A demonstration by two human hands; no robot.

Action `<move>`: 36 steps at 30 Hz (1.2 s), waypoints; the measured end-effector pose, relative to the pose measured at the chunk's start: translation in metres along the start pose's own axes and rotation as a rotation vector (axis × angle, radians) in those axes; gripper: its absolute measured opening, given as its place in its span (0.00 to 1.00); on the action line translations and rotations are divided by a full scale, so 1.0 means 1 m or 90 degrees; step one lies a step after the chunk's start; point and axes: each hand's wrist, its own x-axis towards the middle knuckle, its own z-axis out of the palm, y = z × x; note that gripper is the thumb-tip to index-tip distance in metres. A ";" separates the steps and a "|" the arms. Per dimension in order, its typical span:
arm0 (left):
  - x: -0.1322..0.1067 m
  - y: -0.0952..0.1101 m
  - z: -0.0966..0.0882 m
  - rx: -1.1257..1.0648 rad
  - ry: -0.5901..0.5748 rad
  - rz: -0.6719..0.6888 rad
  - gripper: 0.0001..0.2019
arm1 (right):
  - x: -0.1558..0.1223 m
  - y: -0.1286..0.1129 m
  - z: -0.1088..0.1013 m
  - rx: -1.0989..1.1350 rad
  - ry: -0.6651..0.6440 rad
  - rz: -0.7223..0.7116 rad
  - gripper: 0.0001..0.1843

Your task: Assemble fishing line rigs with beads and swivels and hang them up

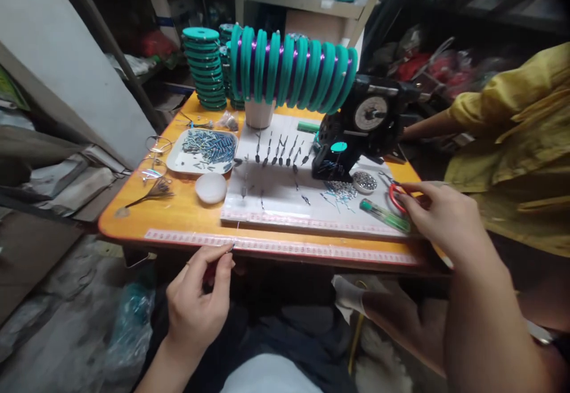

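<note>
Red-handled scissors (395, 196) were seen, in the head view, near the right edge of the bench (120, 218), their handles touched by the fingers of the right hand (445, 218). Whether that grip was firmly closed on the handles could not be told. A small dark piece (232, 248) was pinched between thumb and forefinger of the left hand (198, 295), just at the front edge of the bench, where a measuring strip (320, 250) was fixed.

A white board (285, 202) was laid on the bench, and a row of dark slender pieces (281, 158) was spread across it. Just beside the scissors, a green-capped tube (385, 216) and a round dish of small metallic parts (364, 183) were placed. To the left of the board, a white tray (174, 166) was partly filled with bluish tubular pieces (211, 145), and a shallow white bowl (211, 188) was set near it. Teal spools (291, 72) wound with purple thread were carried in a row above the board, beside a black machine (342, 138). A yellow sleeve (494, 114) of another person was visible at right.
</note>
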 end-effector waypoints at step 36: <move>0.070 -0.006 -0.020 0.123 -0.130 0.234 0.22 | 0.090 -0.220 -0.067 1.056 -0.544 0.052 0.16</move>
